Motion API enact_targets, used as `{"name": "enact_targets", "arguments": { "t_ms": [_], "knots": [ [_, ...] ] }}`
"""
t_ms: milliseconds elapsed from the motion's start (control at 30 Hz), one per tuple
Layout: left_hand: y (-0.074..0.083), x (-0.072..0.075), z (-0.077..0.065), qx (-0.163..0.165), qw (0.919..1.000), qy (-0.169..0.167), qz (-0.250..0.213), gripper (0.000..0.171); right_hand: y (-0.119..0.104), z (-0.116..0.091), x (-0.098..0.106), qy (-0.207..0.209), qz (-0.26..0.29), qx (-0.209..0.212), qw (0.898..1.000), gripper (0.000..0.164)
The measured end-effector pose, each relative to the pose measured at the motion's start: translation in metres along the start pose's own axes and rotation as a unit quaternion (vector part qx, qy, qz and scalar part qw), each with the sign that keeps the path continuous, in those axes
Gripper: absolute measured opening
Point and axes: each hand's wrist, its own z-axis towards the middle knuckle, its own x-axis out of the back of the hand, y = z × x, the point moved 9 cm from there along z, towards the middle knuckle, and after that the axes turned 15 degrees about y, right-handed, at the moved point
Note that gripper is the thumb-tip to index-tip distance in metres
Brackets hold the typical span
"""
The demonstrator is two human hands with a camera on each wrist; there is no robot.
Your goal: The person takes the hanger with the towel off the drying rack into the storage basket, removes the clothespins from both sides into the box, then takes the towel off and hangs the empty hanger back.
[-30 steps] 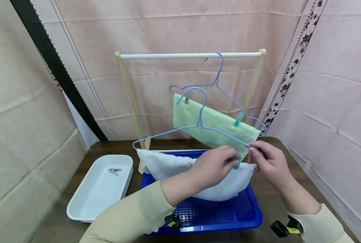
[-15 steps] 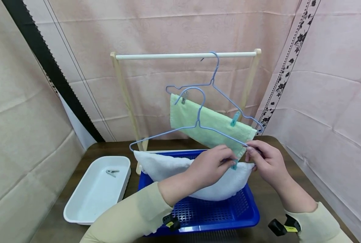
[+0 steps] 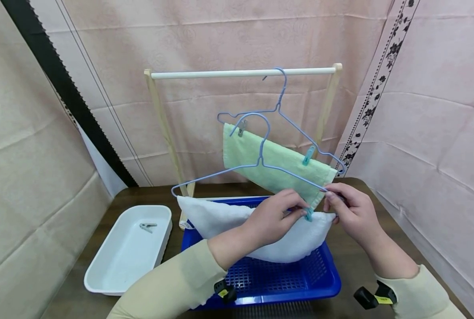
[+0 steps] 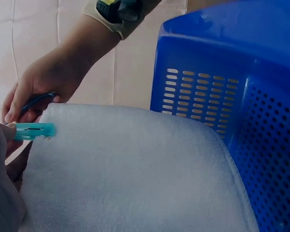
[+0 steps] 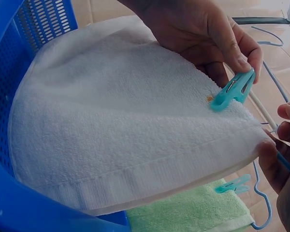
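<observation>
Little has moved: the left hand [image 3: 274, 218] narrowly pinches the clip [image 3: 308, 215], towel [image 3: 294, 244] just beyond; the right hand [image 3: 351, 212], alongside, grips the hanger [image 3: 260, 159]; clipping seems unfinished.

A white tray [image 3: 121, 252] rests on a brown table [image 3: 352, 254] before pale pink fabric [image 3: 205, 40].

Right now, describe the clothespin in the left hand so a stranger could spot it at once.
Find the blue basket, then the white towel sagging over it. Near that towel's right end, the left hand pinches a teal clothespin. Its teal lookalike sits on the green towel behind; this one is hand-held, at the white towel's edge.
</observation>
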Motion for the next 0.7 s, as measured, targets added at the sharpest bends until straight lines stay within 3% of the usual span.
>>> {"name": "enact_targets", "arguments": {
  "t_ms": [267,700],
  "knots": [
    [-0.004,0.001,-0.001,0.008,0.9995,0.011,-0.028,0.010,-0.001,0.001,0.001,0.007,0.000,-0.001,1.000,0.026],
    [-0.014,0.006,0.000,0.082,0.9922,0.034,-0.088,0.018,0.001,0.001,0.001,0.003,-0.003,-0.007,1.000,0.024]
  ]
}}
